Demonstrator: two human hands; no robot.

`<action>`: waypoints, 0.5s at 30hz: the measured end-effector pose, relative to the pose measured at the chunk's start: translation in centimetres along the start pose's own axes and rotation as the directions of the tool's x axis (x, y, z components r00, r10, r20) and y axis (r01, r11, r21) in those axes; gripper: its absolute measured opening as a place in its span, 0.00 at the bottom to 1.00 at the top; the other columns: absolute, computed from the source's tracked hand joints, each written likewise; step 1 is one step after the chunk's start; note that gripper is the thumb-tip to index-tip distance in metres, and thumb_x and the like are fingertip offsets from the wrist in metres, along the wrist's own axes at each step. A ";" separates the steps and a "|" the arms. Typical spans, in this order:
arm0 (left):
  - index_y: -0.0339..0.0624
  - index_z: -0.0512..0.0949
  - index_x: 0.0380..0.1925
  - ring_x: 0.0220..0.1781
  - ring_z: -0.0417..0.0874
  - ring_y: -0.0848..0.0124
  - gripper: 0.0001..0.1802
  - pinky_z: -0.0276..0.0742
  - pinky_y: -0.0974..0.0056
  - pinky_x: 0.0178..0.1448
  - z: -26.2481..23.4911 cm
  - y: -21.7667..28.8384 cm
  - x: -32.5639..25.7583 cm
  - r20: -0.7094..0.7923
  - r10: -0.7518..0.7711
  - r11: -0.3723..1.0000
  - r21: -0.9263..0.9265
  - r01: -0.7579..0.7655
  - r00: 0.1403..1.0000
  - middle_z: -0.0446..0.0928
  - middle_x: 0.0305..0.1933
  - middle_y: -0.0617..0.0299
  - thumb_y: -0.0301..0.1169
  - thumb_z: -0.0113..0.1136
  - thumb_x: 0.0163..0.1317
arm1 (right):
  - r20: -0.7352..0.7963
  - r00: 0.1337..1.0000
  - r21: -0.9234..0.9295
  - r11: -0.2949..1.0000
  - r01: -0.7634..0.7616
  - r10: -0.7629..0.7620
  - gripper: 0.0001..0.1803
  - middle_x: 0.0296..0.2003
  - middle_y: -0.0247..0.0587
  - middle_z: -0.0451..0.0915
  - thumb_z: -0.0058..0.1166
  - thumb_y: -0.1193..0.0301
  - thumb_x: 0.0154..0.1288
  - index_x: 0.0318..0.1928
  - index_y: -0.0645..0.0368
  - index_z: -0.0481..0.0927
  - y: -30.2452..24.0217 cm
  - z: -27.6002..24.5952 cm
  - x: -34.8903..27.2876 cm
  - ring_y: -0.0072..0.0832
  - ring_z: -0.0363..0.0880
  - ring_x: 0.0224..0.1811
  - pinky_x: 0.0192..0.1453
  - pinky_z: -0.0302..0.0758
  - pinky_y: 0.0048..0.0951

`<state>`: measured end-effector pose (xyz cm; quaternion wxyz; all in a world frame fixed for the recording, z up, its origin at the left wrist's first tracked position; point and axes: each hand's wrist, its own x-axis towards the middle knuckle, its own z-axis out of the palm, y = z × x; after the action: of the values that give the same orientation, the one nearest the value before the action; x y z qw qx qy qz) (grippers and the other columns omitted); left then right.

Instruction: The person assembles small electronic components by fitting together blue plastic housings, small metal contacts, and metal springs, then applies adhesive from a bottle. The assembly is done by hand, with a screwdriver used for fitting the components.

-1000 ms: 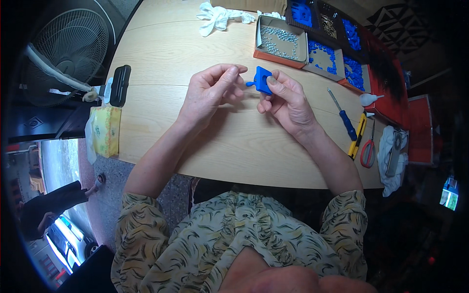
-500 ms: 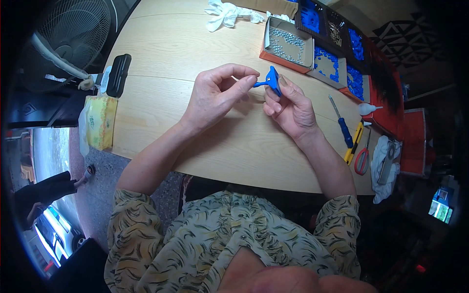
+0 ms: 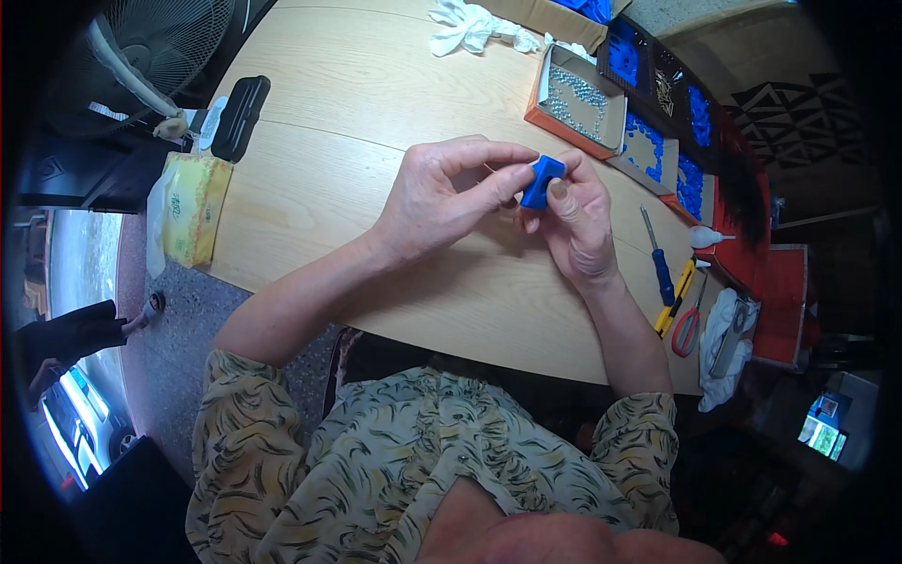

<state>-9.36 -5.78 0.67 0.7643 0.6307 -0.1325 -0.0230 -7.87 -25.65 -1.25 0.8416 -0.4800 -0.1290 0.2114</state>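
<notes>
A small blue plastic part [image 3: 542,179] is held up over the wooden table between both hands. My left hand [image 3: 446,193] pinches its left edge with thumb and forefinger. On the other side, my right hand [image 3: 583,218] grips it, the thumb lying against the near face and the other fingers partly hidden behind. The thin blue stem on the part is not visible from this angle. Beyond the hands is a shallow cardboard box [image 3: 569,134] with many small shiny metal balls inside.
Blue pieces fill boxes and dark trays [image 3: 678,122] at far right. On the right lie a blue-handled screwdriver [image 3: 663,274], yellow utility knife [image 3: 675,305] and red-handled scissors [image 3: 688,331]. White gloves [image 3: 465,28] lie at the back; a yellow tissue pack [image 3: 197,211] sits left.
The blue part has been turned, so its stem no longer shows. My left fingers have shifted from the stem to the part's edge. The whole view has shifted slightly.
</notes>
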 end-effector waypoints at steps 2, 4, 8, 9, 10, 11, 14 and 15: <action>0.32 0.82 0.47 0.36 0.87 0.73 0.13 0.87 0.71 0.41 0.0 -0.8 0.1 -0.001 0.150 0.981 0.124 -0.149 0.989 0.84 0.40 0.56 0.28 0.64 0.66 | -0.032 0.997 -0.155 0.986 0.068 -0.073 0.12 0.40 0.42 0.80 0.55 0.69 0.72 0.48 0.60 0.69 0.0 0.5 -0.1 0.23 0.81 0.33 0.40 0.80 0.25; 0.33 0.83 0.46 0.38 0.87 0.73 0.12 0.87 0.71 0.42 0.1 -1.3 0.2 -0.003 0.171 0.980 0.102 -0.170 0.985 0.82 0.43 0.56 0.27 0.64 0.65 | -0.069 0.976 -0.385 0.908 0.167 -0.209 0.10 0.38 0.39 0.80 0.54 0.71 0.73 0.46 0.61 0.69 0.3 0.9 -0.2 0.20 0.80 0.35 0.39 0.78 0.20; 0.38 0.84 0.46 0.48 0.83 0.73 0.10 0.85 0.70 0.48 0.3 -1.7 0.2 -0.025 0.051 0.998 -0.037 -0.051 0.998 0.76 0.48 0.62 0.27 0.64 0.65 | -0.082 0.972 -0.463 0.872 0.160 -0.222 0.09 0.36 0.38 0.79 0.55 0.72 0.73 0.45 0.62 0.69 0.5 1.2 -0.5 0.18 0.79 0.34 0.37 0.77 0.19; 0.38 0.84 0.46 0.48 0.83 0.73 0.10 0.85 0.70 0.48 0.2 -1.6 0.2 -0.024 0.051 0.998 -0.032 -0.052 0.998 0.76 0.48 0.62 0.27 0.64 0.65 | -0.096 0.975 -0.476 0.870 0.130 -0.199 0.09 0.35 0.37 0.78 0.55 0.72 0.72 0.45 0.62 0.69 0.6 1.1 -0.5 0.17 0.79 0.34 0.36 0.77 0.18; 0.39 0.84 0.45 0.47 0.83 0.74 0.10 0.85 0.71 0.48 0.1 -1.4 0.2 -0.030 -0.009 1.000 -0.009 0.009 1.000 0.76 0.47 0.62 0.27 0.64 0.65 | -0.109 0.978 -0.489 0.867 0.102 -0.177 0.09 0.35 0.37 0.78 0.55 0.73 0.72 0.45 0.61 0.69 0.7 1.1 -0.4 0.17 0.78 0.33 0.35 0.76 0.18; 0.39 0.85 0.44 0.46 0.83 0.76 0.09 0.84 0.71 0.48 0.0 -1.3 0.2 -0.033 -0.069 0.998 0.011 0.069 0.997 0.76 0.47 0.62 0.27 0.64 0.65 | -0.112 0.977 -0.488 0.867 0.106 -0.183 0.09 0.35 0.37 0.78 0.55 0.73 0.72 0.45 0.61 0.69 0.7 1.1 -0.4 0.17 0.78 0.33 0.35 0.76 0.18; 0.38 0.85 0.43 0.45 0.82 0.76 0.08 0.83 0.71 0.48 0.0 -1.4 0.1 -0.048 -0.078 0.997 0.009 0.078 0.996 0.76 0.47 0.62 0.27 0.63 0.66 | -0.111 0.978 -0.498 0.861 0.098 -0.176 0.09 0.34 0.37 0.78 0.54 0.73 0.72 0.45 0.61 0.69 0.8 1.2 -0.5 0.16 0.78 0.32 0.34 0.76 0.17; 0.38 0.85 0.43 0.45 0.82 0.76 0.08 0.83 0.71 0.48 0.1 -1.4 0.1 -0.043 -0.074 0.997 0.017 0.075 0.996 0.76 0.47 0.62 0.27 0.63 0.66 | -0.111 0.977 -0.501 0.859 0.102 -0.181 0.09 0.34 0.36 0.77 0.54 0.73 0.72 0.44 0.62 0.69 0.8 1.3 -0.6 0.16 0.78 0.31 0.34 0.76 0.17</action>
<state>-9.08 -6.16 -0.70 0.7597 0.6425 -0.0931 -0.0370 -9.17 -24.58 -1.31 0.7119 -0.6827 -0.1483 0.0714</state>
